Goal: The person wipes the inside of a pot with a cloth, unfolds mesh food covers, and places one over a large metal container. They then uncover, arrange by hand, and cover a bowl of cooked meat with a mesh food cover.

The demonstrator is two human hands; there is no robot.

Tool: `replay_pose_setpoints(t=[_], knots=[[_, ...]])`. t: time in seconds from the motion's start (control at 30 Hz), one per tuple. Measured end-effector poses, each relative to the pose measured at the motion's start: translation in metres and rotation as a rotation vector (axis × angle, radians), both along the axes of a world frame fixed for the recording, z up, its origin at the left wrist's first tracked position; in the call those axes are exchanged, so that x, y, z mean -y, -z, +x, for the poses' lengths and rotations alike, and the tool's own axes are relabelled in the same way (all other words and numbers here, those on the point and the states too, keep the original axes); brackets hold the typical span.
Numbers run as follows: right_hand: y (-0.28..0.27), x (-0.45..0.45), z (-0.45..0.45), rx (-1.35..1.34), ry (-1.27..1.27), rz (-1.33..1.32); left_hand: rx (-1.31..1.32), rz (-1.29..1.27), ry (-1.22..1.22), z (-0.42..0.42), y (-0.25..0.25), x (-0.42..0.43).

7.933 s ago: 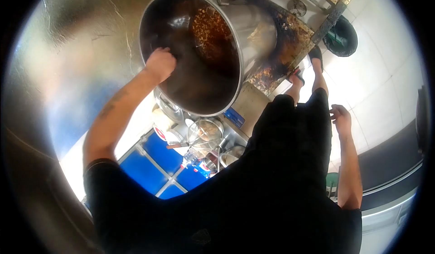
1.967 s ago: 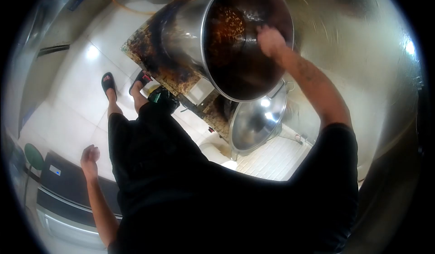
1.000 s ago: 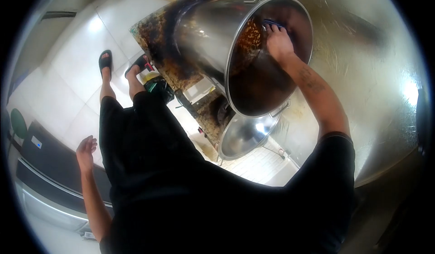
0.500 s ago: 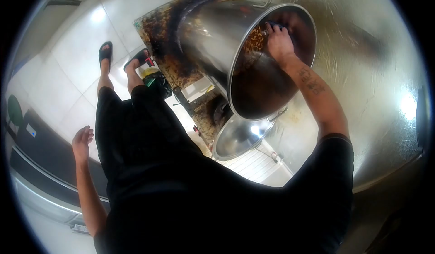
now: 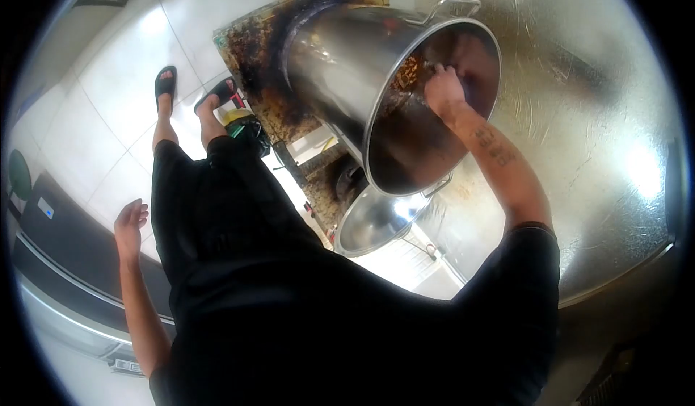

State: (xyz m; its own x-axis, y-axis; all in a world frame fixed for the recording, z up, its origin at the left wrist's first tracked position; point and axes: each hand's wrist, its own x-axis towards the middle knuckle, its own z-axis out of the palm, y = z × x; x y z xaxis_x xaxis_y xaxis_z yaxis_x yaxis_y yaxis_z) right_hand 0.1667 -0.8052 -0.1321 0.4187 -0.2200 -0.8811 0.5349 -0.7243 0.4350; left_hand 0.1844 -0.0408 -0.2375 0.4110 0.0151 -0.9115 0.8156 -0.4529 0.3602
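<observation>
A large stainless stockpot (image 5: 340, 65) stands tall on a scorched stove, its wide mouth facing me. My right hand (image 5: 444, 89) reaches inside it near the inner wall, fingers curled. Whatever they grip, if anything, is hidden. Orange-brown residue (image 5: 407, 74) shows inside the pot beside that hand. At my left side hangs my left hand (image 5: 131, 221), fingers loosely extended, holding nothing and away from the pot.
The stove top (image 5: 250, 58) is stained and burnt. A shiny metal bowl or lid (image 5: 376, 225) lies below the pot. The pot has a side handle (image 5: 456, 2). A dark bag (image 5: 250, 132) stands by my feet on the tiled floor (image 5: 119, 80).
My right hand has shifted downward inside the pot's mouth, and its fingers look more curled. The left hand stays where it was.
</observation>
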Motion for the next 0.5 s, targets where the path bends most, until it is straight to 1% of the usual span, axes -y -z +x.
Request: replay_pose_setpoints(t=[0.03,0.1,0.13,0.23,0.3,0.33,0.4,0.43,0.5], knots=[[0.003,0.004,0.005,0.001,-0.003,0.002,0.003,0.008,0.035,0.001,0.000,0.000],[0.006,0.013,0.011,0.305,-0.269,0.126,0.002,0.018,0.073,0.004,-0.002,-0.001],[0.007,0.015,0.009,0.302,-0.266,0.128,0.007,0.015,0.082,0.005,-0.001,-0.002],[-0.002,0.005,0.011,0.220,-0.222,0.111,0.017,0.008,0.076,0.012,-0.006,-0.006],[-0.017,-0.015,0.010,-0.145,0.068,-0.024,0.018,-0.002,0.064,0.016,-0.006,-0.007],[-0.014,-0.009,0.004,-0.145,0.063,-0.025,0.022,0.006,0.057,0.016,-0.007,-0.007],[-0.011,-0.002,-0.011,-0.126,0.132,0.098,0.023,0.015,0.055,0.017,-0.008,-0.006],[-0.007,0.004,-0.012,-0.127,0.133,0.096,0.017,0.016,0.059,0.017,-0.008,-0.006],[-0.012,-0.006,0.007,-0.073,0.049,0.009,0.009,0.015,0.065,0.017,-0.006,-0.007]])
